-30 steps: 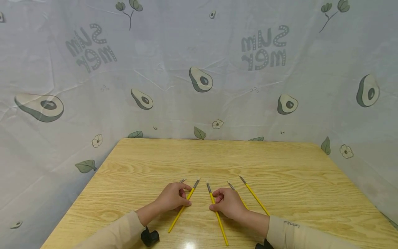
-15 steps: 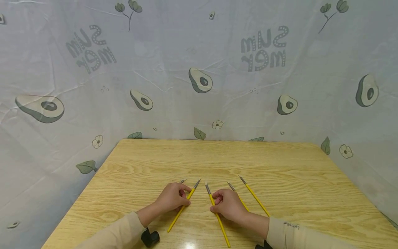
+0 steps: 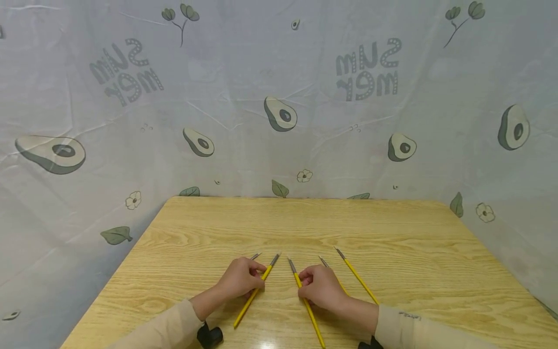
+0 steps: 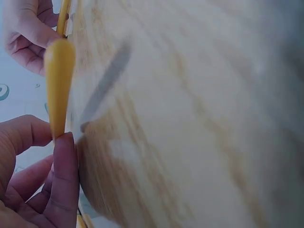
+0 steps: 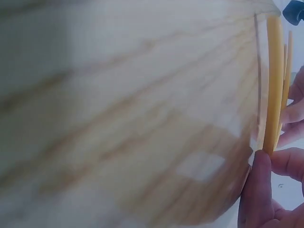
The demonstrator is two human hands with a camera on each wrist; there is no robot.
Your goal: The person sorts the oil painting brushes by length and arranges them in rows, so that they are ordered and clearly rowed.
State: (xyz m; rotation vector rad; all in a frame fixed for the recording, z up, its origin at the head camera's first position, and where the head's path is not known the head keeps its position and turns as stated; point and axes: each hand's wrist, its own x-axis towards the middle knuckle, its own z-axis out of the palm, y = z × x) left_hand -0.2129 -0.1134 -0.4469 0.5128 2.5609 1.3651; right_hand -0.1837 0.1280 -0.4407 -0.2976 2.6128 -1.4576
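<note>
My left hand [image 3: 239, 278] pinches a slim yellow-handled paintbrush [image 3: 247, 307] between thumb and fingers; its grey ferrule and pale tip point away from me. A second yellow paintbrush [image 3: 311, 317], slanting the other way, is pinched by my right hand [image 3: 321, 286]. Close up, the left wrist view shows the rounded handle end of the left paintbrush [image 4: 59, 90], and the right wrist view shows the right paintbrush's handle [image 5: 274, 80]. Just beyond the left hand, the tip of another paintbrush [image 3: 255, 256] peeks out, the rest covered by the hand.
Two more yellow paintbrushes lie on the right: one [image 3: 324, 261] partly behind the right hand, the other [image 3: 359, 278] farther out, its end near the sleeve. The wood-grain table [image 3: 296, 223] meets an avocado-print cloth [image 3: 244, 72] at the back. Black wrist cameras [image 3: 210, 335] sit below the wrists.
The near end of the right paintbrush has swung slightly right and toward me, and the right hand has shifted slightly right. The left hand and its paintbrush have edged slightly left.
</note>
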